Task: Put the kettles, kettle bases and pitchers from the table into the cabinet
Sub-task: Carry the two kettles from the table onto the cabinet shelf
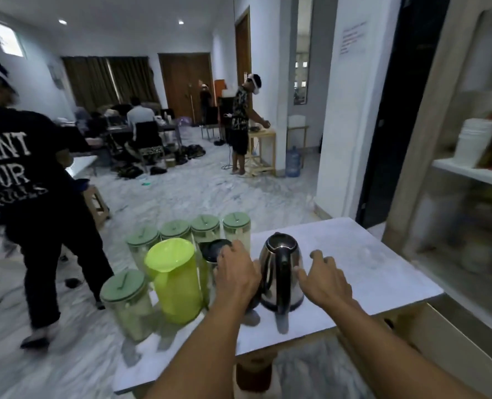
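The cabinet (469, 174) is standing just to the right of the desk (368, 254), with its shelf already carrying things, so a tall load going in is likely risking a knock against what is stored there. On the desk's left half, the clear pitchers (126, 303) with green lids and the lime pitcher (175, 283) are crowding together close to the edge, so a sweeping elbow could be pushing one off onto the floor. The steel kettle (276, 254) is standing near the middle of the desk, with a dark-lidded kettle (213, 249) just behind and to its left. Lifting either one carelessly could be tipping its neighbour.

The left hand (236, 275) is reaching over the dark-lidded kettle with its grip loose and its fingers stretched forward, holding nothing. Whether the fingertips are touching the lid I cannot tell. The right hand (325, 280) is hovering just beside the steel kettle, its grip wide with fingers spread, clasping nothing.
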A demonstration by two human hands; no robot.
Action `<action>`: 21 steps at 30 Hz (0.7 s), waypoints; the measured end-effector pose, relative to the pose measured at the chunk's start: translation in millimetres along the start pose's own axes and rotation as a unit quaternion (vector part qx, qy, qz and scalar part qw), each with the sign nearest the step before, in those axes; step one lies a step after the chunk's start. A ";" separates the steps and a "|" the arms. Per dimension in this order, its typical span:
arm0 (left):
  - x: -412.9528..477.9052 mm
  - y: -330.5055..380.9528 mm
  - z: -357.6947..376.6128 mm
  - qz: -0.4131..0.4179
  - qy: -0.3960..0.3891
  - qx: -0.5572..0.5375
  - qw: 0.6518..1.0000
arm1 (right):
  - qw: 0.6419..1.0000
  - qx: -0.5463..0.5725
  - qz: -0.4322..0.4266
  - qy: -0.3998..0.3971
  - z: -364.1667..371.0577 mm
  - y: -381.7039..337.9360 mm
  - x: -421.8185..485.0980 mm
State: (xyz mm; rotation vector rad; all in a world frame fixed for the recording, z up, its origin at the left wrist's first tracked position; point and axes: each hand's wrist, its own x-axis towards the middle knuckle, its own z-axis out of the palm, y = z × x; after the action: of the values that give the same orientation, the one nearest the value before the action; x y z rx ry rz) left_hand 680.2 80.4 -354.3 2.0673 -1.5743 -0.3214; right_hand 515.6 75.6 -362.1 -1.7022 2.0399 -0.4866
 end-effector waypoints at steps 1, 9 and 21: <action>4.9 -11.0 6.2 -0.029 -0.006 -0.028 0.999 | 1.000 0.013 0.007 -0.011 9.6 -7.0 5.8; 56.0 -44.6 65.0 -0.236 -0.107 -0.252 0.932 | 0.990 0.087 0.091 -0.069 68.0 -24.7 82.8; 104.1 -34.6 63.2 -0.295 -0.021 -0.367 0.882 | 0.931 0.286 0.226 0.014 77.6 -19.2 117.3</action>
State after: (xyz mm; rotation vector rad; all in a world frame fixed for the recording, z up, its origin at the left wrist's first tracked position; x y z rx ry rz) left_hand 709.2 -27.8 -413.2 1.8368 -0.6134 -1.0084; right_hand 555.9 -42.5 -429.8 -0.8600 1.9603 -0.8412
